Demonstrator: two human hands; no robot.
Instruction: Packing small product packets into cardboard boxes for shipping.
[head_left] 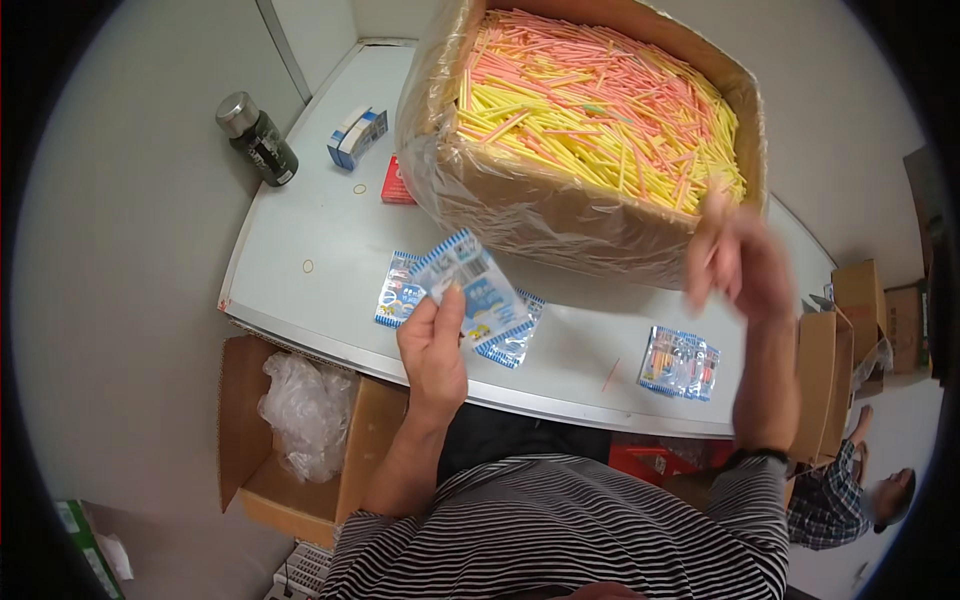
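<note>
My left hand (pixel 434 345) pinches a blue and white plastic packet (pixel 485 300) by its lower left side, holding it above the table. More such packets lie under it: one (pixel 394 290) to the left and another (pixel 518 343) to the right, both partly covered. My right hand (pixel 738 262) is smeared by motion at the front right corner of a big plastic-lined cardboard box (pixel 570 215); whether it holds anything does not show. Thin pink and yellow sticks (pixel 610 110) fill that box. Filled packets (pixel 680 363) lie on the table below my right hand.
A dark flask (pixel 258 140), a blue and white carton piece (pixel 357 137) and a red box (pixel 398 184) stand at the left. One loose stick (pixel 611 374) lies near the front edge. Below the table, an open carton (pixel 255 450) holds clear plastic. Another person (pixel 835 495) is at far right.
</note>
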